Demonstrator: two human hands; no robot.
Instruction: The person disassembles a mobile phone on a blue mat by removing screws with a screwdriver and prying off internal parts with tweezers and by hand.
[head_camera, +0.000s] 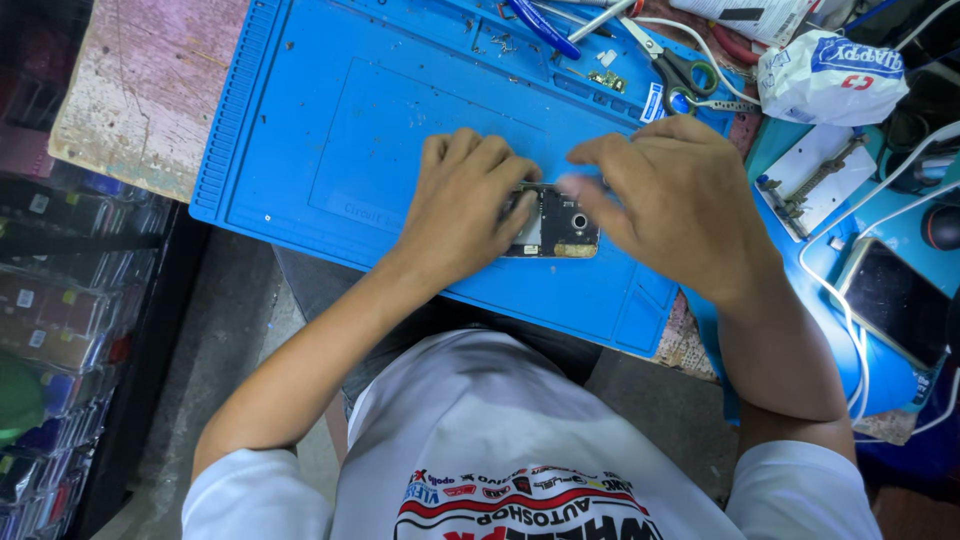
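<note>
— Where do we have the opened phone (556, 224)?

— On the blue mat (330, 130), towards its near edge, long axis running left to right. Our left hand (462, 205) curls over its left end, pinning it; our right hand (672, 200) touches its right end, fingers bent, whether pinching anything we cannot tell.

— Room around it?

— Bare mat lies left of the phone; scissors (672, 62) and small parts sit beyond it at the far edge.
</note>
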